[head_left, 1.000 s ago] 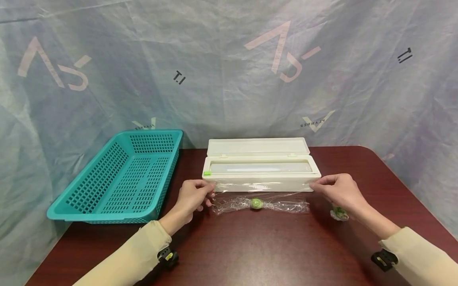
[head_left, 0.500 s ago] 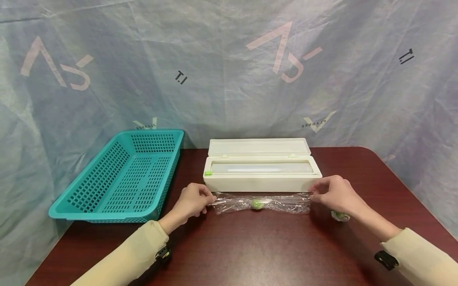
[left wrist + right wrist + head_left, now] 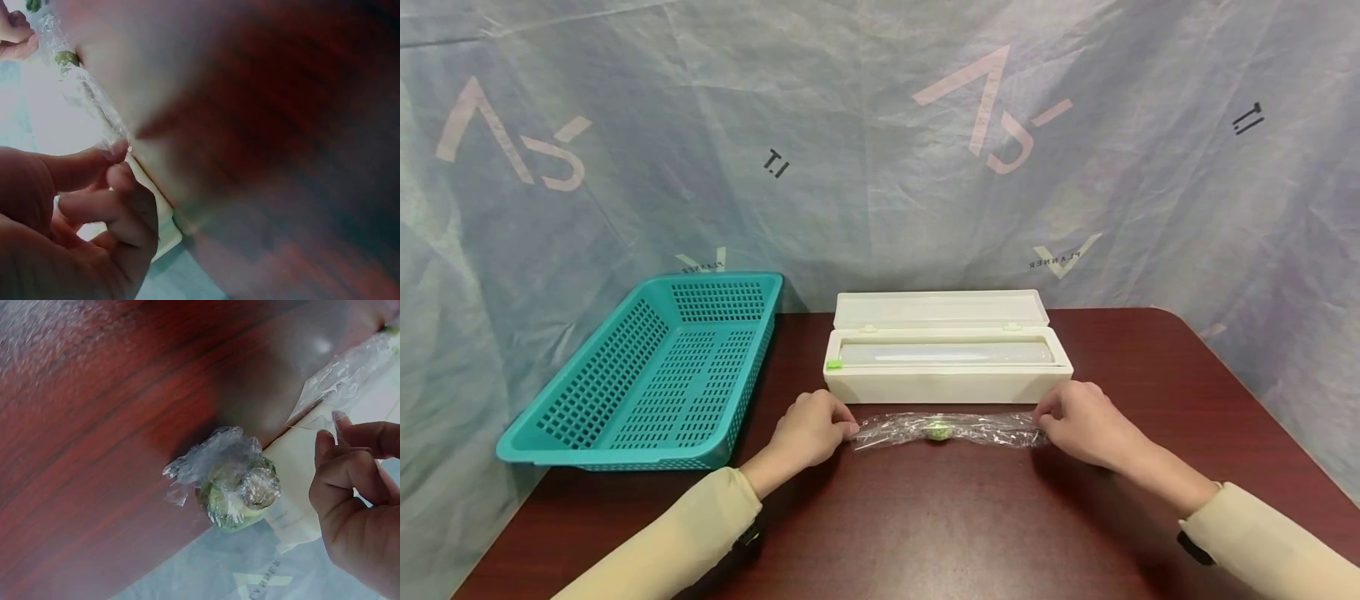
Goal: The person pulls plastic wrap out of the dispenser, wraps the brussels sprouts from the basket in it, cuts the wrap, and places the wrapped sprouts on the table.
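Observation:
A narrow, crumpled strip of cling film (image 3: 891,429) runs sideways in front of the white cling film box (image 3: 947,388). Near its middle a small round green vegetable (image 3: 937,430) shows through the film. My left hand (image 3: 811,427) pinches the strip's left end between thumb and forefinger, as the left wrist view also shows. At the right end, my right hand (image 3: 1086,423) pinches the film the same way. In the right wrist view, another green vegetable (image 3: 231,503), bunched up in film, lies on the table near that hand; the hand hides it in the head view.
On the left stands a teal plastic basket (image 3: 625,457) with slotted walls. The film box's lid (image 3: 940,309) is raised at the back, with a roll (image 3: 947,352) inside. Behind the dark red table (image 3: 925,533) hangs a grey printed curtain (image 3: 865,167).
The film's raised far edge has come down from the box front onto the strip over the vegetable. Both hands have moved nearer me, the right also inward, covering the wrapped vegetable in the head view.

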### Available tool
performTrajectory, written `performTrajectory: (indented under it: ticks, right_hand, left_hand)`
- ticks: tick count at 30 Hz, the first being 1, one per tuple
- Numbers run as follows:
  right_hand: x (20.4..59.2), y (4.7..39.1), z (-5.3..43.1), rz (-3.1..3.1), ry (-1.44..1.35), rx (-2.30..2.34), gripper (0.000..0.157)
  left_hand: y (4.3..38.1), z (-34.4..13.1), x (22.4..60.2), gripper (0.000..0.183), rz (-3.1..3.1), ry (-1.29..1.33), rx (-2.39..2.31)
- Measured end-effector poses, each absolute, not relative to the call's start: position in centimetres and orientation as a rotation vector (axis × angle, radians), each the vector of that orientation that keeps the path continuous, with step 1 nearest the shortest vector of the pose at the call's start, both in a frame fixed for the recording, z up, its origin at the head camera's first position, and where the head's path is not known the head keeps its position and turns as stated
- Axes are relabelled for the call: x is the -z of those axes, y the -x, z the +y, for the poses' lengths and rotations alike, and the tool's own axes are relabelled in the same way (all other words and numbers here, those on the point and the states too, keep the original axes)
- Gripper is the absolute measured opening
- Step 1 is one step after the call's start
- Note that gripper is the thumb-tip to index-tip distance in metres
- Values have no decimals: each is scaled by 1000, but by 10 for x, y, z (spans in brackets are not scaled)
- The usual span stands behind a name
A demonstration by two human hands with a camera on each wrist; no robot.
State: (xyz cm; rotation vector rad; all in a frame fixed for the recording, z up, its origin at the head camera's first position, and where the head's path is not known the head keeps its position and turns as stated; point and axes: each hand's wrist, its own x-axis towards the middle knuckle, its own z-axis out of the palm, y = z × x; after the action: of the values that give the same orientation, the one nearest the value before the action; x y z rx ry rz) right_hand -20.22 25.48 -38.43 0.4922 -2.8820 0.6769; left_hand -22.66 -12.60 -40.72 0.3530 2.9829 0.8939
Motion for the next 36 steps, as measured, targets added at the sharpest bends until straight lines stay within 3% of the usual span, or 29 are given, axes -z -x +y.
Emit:
performTrajectory:
  ticks: [4,8,12,19,29,36]
  right_hand:
    - [385,199,251,-2915,-464,-685,11]
    - [383,199,248,-2924,-450,-702,14]
    - [379,199,245,-2846,-504,-676,15]
    - [372,204,215,-2748,-794,-877,9]
    - [389,226,181,-2818,-1007,-1025,26]
    - [398,227,178,-2854,-999,-1055,21]
  left_hand:
    - [223,-125,403,17,2978,-362,-849]
    - [216,-121,395,13,3030,-449,-891]
    - [211,-105,384,4,3063,-671,-944]
    - [222,-67,377,21,2874,-1060,-951]
    - [245,-51,397,28,2772,-1035,-907]
    - [248,-51,402,14,2719,-1026,-940]
